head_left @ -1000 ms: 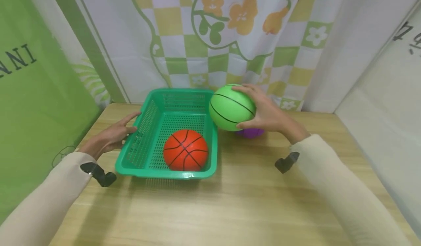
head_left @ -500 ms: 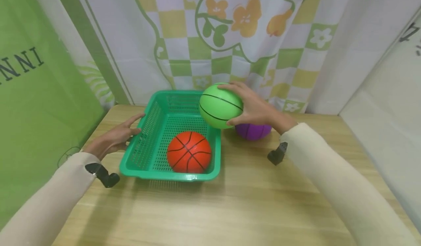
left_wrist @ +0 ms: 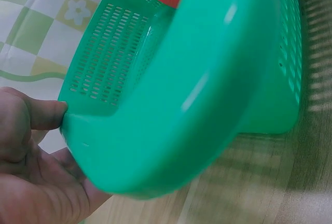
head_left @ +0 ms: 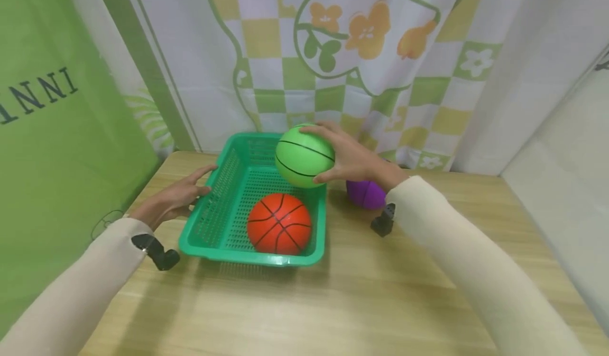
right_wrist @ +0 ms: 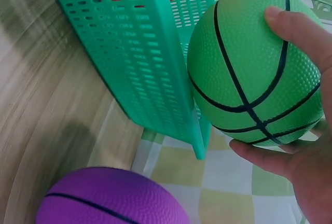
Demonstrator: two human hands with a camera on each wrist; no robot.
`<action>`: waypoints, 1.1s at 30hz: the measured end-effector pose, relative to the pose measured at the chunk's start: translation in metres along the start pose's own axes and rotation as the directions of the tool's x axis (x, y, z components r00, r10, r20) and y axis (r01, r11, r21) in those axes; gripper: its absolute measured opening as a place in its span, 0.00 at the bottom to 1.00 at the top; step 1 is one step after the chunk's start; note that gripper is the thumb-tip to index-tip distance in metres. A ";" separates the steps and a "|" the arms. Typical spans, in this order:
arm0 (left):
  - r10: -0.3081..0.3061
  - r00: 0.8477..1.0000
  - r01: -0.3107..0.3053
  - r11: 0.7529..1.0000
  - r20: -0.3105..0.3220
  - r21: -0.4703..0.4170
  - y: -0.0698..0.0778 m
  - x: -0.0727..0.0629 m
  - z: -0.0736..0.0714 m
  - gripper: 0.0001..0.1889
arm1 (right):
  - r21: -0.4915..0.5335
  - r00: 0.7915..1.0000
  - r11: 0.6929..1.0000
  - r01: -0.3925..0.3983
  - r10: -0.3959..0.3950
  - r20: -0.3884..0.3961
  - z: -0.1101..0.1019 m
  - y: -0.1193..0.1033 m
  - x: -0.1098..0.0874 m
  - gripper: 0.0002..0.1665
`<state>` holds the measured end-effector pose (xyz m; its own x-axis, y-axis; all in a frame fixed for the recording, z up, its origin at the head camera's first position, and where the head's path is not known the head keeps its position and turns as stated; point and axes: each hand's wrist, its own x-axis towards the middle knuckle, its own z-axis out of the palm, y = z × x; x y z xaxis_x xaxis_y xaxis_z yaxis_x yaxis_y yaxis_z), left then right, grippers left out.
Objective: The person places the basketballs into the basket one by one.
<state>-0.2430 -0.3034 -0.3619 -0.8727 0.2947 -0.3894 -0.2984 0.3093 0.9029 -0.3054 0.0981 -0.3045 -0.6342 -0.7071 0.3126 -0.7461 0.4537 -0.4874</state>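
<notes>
My right hand (head_left: 349, 157) grips a green ball (head_left: 304, 156) with black lines, thumb and fingers spread round its side. The ball hangs over the far right part of a green plastic basket (head_left: 252, 258), overlapping its right rim in the head view. In the right wrist view the green ball (right_wrist: 254, 68) is right beside the basket's rim (right_wrist: 179, 68). My left hand (head_left: 178, 194) holds the basket's left rim; the left wrist view shows the thumb (left_wrist: 49, 114) on the edge and other fingers passing underneath. A red ball (head_left: 279, 224) lies inside the basket, near its front right corner.
A purple ball (head_left: 365, 194) sits on the wooden table (head_left: 333, 303) right of the basket, partly hidden by the right forearm. A patterned curtain (head_left: 266, 70) hangs behind the table. Green cloth (head_left: 62, 149) stands at the left, a pale wall (head_left: 566, 149) at the right.
My right hand has carried the green ball leftward, from beside the basket's right rim to over its interior. The left hand stays at the left rim. The view has shifted slightly.
</notes>
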 end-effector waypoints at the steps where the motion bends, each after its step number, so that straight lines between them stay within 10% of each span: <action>1: 0.000 1.000 0.000 1.000 -0.002 -0.001 0.000 0.000 0.000 0.37 | -0.002 1.000 1.000 0.005 -0.005 0.005 0.001 0.001 0.002 0.63; 33: -0.018 0.999 0.018 1.000 -0.047 0.007 0.002 0.002 0.000 0.37 | -0.077 0.951 0.994 -0.083 0.102 0.293 0.043 0.013 0.047 0.62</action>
<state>-0.2450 -0.3024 -0.3609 -0.8844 0.2462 -0.3964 -0.3117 0.3205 0.8945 -0.3369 0.0475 -0.3311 -0.6195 -0.7850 0.0082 -0.7043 0.5511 -0.4476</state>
